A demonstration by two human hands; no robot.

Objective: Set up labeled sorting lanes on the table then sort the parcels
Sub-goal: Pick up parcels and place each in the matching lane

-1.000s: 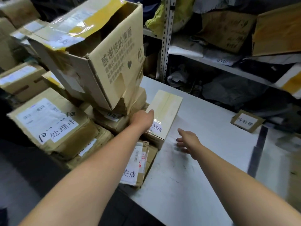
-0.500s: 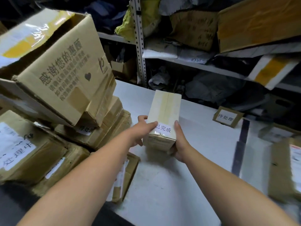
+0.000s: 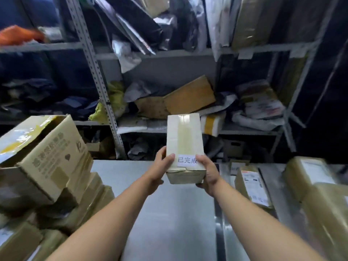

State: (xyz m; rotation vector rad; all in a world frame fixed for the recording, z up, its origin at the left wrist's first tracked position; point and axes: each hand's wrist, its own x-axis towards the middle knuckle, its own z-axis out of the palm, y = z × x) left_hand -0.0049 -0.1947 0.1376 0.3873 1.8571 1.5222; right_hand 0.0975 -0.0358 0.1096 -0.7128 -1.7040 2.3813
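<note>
Cardboard: 1 parcel gripped by left hand & right hand.

A parcel sorting depot. Left of the left hand, taped cartons are stacked. Right of the right hand, parcels with shipping labels lie on the bench. Beyond both hands, slotted steel shelving holds poly mailer bags and cardboard boxes. The hands grip a taped box stickered 已完成.
</note>
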